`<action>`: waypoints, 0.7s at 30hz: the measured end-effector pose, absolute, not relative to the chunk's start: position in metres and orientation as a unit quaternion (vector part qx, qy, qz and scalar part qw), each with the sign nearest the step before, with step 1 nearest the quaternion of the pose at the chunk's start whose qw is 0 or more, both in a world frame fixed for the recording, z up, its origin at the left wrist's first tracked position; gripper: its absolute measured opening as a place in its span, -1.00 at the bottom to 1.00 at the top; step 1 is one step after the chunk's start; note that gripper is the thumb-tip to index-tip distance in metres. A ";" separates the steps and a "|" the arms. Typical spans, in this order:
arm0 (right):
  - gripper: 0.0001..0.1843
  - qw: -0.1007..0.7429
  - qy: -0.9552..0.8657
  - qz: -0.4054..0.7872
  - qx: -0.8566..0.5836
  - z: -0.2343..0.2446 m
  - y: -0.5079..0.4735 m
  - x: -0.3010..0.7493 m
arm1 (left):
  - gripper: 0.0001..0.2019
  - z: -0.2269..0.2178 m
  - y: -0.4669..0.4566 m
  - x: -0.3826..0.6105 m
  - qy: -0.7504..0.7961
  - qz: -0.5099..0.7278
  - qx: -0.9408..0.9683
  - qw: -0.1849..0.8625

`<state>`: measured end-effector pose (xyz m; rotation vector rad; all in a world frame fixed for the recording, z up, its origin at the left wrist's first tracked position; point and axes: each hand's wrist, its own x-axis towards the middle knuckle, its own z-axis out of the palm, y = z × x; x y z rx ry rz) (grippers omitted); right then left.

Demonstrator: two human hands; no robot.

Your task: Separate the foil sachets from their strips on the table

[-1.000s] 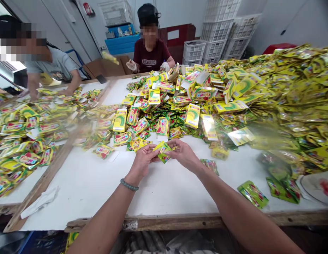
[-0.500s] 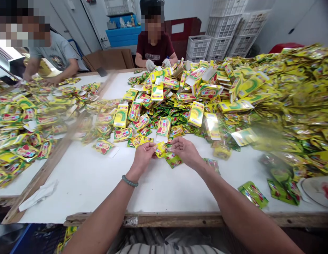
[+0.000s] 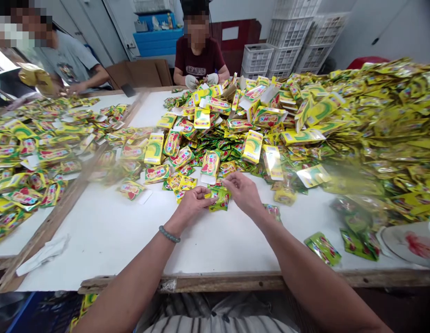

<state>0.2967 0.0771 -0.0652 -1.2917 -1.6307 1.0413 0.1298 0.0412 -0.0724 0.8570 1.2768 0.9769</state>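
Note:
My left hand point(image 3: 193, 203), with a beaded bracelet at the wrist, pinches a small green foil packet point(image 3: 221, 200) by its left side, just above the white table. At the packet's upper right, my right hand point(image 3: 245, 192) has its fingers curled together; whether anything is between the fingertips cannot be made out. Small yellow packets point(image 3: 187, 183) lie just beyond my left hand. An upright yellow-and-green box point(image 3: 210, 164) with a white open flap stands behind the green packet. Another packet point(image 3: 272, 212) lies partly behind my right forearm.
Mixed boxes and packets heap up ahead, and a tall mound of yellow packets point(image 3: 384, 115) rises at right. Loose green packets point(image 3: 323, 248) lie near a white cup point(image 3: 409, 243). A wooden strip point(image 3: 51, 226) divides the table at left. Two co-workers sit or stand across.
The yellow packet has left my left hand, which now grips the green packet. A yellow packet shows beyond that hand. The far-left person's hands have lifted something yellow. The view has shifted slightly.

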 end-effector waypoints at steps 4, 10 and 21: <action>-0.66 0.282 -0.645 0.436 -0.561 -0.066 0.078 0.300 | -0.50 -0.075 0.045 0.126 0.543 0.474 0.333 0.608; -0.64 0.321 -0.575 0.613 -0.436 -0.068 0.077 0.298 | -0.54 -0.080 0.047 0.121 0.526 0.490 0.308 0.623; -0.55 0.321 -0.529 0.647 -0.445 -0.061 0.072 0.294 | -0.58 -0.071 0.047 0.125 0.502 0.488 0.346 0.625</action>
